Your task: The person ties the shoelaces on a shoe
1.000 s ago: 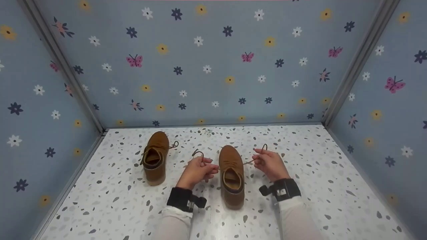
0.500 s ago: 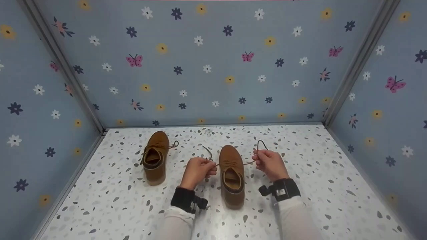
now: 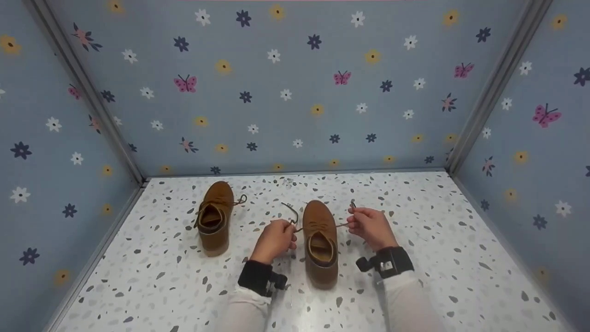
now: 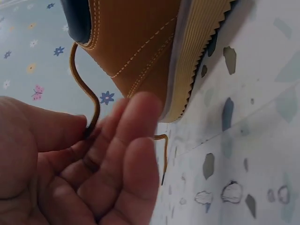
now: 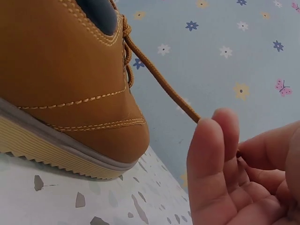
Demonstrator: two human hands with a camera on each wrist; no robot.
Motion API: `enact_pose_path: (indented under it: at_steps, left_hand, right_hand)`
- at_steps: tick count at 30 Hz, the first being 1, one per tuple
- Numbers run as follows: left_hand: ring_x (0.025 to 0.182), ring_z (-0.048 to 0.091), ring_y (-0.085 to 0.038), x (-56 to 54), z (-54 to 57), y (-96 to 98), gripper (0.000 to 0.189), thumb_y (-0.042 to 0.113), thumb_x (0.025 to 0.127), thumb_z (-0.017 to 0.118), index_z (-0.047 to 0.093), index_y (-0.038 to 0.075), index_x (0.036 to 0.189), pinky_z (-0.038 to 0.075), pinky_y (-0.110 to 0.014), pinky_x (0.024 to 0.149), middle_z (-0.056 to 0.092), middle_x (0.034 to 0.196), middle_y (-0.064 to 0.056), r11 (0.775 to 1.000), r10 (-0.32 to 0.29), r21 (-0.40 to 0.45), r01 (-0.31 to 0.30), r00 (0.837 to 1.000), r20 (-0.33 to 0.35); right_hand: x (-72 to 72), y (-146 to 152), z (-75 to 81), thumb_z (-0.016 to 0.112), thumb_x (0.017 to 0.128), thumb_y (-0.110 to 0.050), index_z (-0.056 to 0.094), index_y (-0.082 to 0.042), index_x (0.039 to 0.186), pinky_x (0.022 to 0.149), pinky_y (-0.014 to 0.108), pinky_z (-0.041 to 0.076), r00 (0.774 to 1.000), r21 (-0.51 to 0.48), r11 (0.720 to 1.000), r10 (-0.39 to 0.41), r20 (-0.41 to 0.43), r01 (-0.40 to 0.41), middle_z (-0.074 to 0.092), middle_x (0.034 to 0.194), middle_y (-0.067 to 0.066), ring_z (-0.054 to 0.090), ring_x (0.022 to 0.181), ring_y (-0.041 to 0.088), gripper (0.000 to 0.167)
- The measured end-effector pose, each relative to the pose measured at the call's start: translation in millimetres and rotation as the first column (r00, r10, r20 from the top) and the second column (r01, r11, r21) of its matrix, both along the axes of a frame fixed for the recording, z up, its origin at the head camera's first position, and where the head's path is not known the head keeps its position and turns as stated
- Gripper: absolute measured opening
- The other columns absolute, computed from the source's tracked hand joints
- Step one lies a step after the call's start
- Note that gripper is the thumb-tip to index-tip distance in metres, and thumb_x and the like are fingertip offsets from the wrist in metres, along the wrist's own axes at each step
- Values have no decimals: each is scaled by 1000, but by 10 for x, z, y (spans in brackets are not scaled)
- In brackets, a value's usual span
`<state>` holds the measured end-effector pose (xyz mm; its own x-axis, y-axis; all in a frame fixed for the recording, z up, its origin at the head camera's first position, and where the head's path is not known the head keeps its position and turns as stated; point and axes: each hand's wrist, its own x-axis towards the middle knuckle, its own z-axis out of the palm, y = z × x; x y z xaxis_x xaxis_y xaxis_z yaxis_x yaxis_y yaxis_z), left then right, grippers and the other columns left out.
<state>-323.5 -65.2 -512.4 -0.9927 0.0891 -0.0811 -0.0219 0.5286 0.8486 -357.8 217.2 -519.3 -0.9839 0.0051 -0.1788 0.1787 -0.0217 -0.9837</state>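
Observation:
A brown lace-up shoe [image 3: 319, 214] stands upright between the two hands, its toe toward the back wall. On its left side the left hand [image 3: 275, 240] pinches one shoelace [image 4: 83, 86] between thumb and fingers; the lace's loose end curves over the floor beyond the fingers. The right hand [image 3: 371, 227] pinches the other shoelace [image 5: 161, 80], which runs fairly straight from the top of the shoe's lacing. In the right wrist view a small knot or crossing of lace shows at the top eyelets. Part of each lace is hidden inside the fingers.
A matching brown shoe [image 3: 220, 192] stands to the left, its lace looped out at the side. The white speckled surface [image 3: 415, 203] is bounded by a flowered back wall [image 3: 295, 110] and side walls with grey metal corner posts.
The left hand has shifted slightly right and its lace end now falls nearer the shoe. At the right hand, the lace end that arched above the fingers is now shorter. The shoes stay put.

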Motion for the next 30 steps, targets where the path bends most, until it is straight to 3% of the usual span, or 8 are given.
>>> enact_pose_path:
  at_steps: [4,8,15,22,26,30]
  left_hand:
    - [71,73,-14,39,59,10,25,15,106,55,75,2,100,49,-28,63,73,85,-6,995,1,-96,-9,997,-83]
    - [68,72,-12,68,89,11,22,15,104,60,78,3,98,51,-28,60,74,81,-3,993,26,-110,-43,988,-155]
    - [66,67,-12,76,85,44,26,20,105,59,74,7,89,49,-30,62,71,78,-1,991,35,-121,-53,989,-143]
    - [68,55,-18,89,76,65,27,21,108,48,63,13,87,45,-36,64,60,77,-1,962,-34,-272,-19,982,-188]
    - [67,54,-19,102,72,57,26,23,109,47,59,15,86,44,-37,62,58,76,-1,958,-68,-285,7,976,-208]
    - [67,56,-17,101,71,32,26,24,109,48,60,17,87,45,-36,63,61,77,0,957,-86,-289,23,975,-206]
  right_hand:
    - [6,-22,4,57,104,-7,61,6,138,77,27,63,1000,8,1000,-6,7,6,75,104,14,73,84,12,37]
    - [6,-28,-12,62,104,-10,62,8,134,79,28,64,1000,20,1000,-11,-4,11,77,106,13,75,85,13,35]
    - [-21,-50,-29,66,104,-16,65,9,125,72,26,63,999,77,996,-52,-17,53,79,94,6,73,78,10,33]
    - [-119,-120,134,67,103,-21,72,1,116,66,25,61,998,233,972,1,-61,13,76,92,6,69,73,10,26]
    - [-200,-196,314,66,103,-20,74,-3,112,64,25,59,991,343,938,94,-100,-54,76,90,6,68,68,11,21]
    - [-290,-305,496,64,104,-20,75,-5,111,62,24,56,966,502,856,222,-134,-127,76,93,11,67,68,13,20]
